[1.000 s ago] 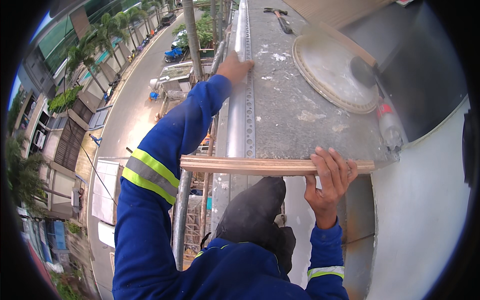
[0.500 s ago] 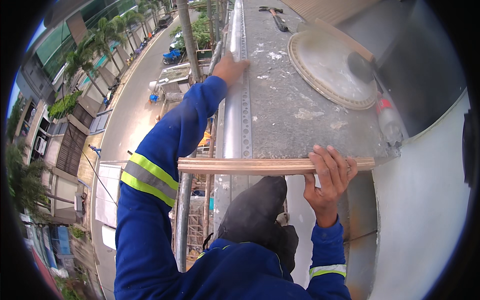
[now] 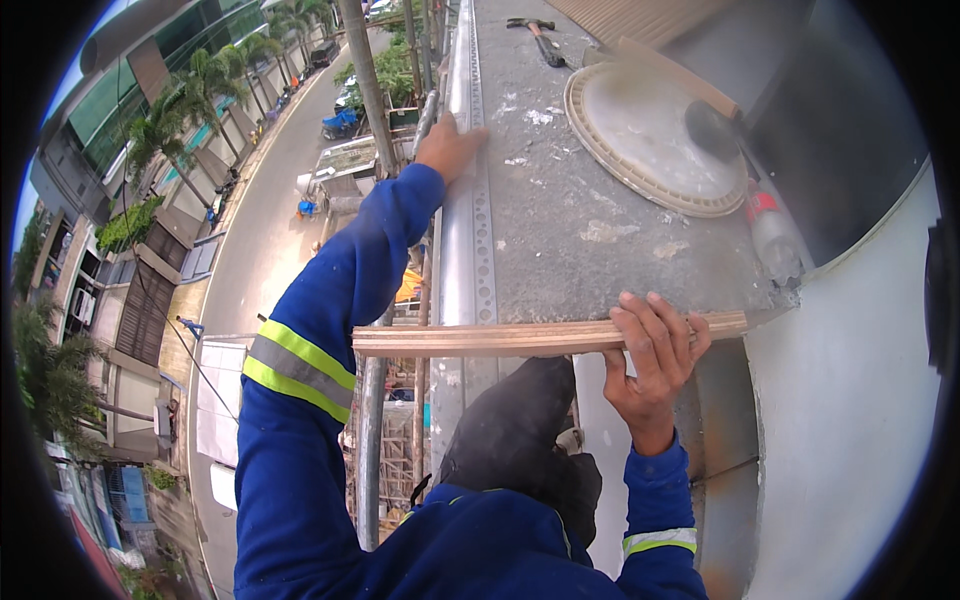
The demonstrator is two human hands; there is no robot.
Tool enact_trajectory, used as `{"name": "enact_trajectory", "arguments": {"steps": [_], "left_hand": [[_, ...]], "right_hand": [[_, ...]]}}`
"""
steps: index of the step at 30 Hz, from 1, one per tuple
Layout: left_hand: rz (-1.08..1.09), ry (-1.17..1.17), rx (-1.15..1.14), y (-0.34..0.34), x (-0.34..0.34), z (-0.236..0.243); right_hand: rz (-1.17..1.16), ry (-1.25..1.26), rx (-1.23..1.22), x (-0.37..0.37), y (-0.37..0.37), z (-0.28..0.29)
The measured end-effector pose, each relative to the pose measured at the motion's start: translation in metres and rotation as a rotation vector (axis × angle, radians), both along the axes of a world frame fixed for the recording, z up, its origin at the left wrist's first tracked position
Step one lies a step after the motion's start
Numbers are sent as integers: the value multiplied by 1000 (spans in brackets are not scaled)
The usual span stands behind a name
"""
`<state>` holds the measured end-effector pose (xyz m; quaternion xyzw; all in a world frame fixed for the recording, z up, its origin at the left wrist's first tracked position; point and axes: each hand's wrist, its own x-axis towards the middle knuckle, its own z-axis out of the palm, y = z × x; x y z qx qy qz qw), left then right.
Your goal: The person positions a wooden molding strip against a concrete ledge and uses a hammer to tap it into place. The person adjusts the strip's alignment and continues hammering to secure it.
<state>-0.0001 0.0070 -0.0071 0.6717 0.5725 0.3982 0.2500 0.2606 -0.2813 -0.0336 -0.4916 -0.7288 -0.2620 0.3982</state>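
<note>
The right hand [image 3: 650,375] clamps the wooden board [image 3: 480,341] near its right end; the left hand [image 3: 449,150] touches the metal strip [image 3: 458,265] beyond, its grip unclear.

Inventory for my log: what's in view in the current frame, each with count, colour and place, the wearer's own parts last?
Concrete ledge: 1, grey, centre to top
Wooden board: 1, light brown, across ledge's near end
Perforated metal strip: 1, silver, ledge's left edge
Hammer: 1, dark head, ledge's far end
Round lid: 1, off-white, ledge's right side
Bottle: 1, clear, red label, beside lid
Wall: 1, white, right
Poles: several, grey, left of ledge
Road: 1, grey, left, below
Palm trees: several, green, upper left
Buildings: several, mixed, far left
Trousers: black, lower centre
Sleeves: 2, blue, reflective bands
Left hand: 1, bare, on strip
Right hand: 1, bare, gripping board
</note>
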Motion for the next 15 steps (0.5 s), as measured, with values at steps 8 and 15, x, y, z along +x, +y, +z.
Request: {"name": "enact_trajectory", "arguments": {"steps": [8,15], "left_hand": [[-6,-13,13,5,-1,-4],[-1,-28,36,4,0,-6]], "right_hand": [[1,4,0,1,1,-2],[2,3,-5,0,0,-1]]}}
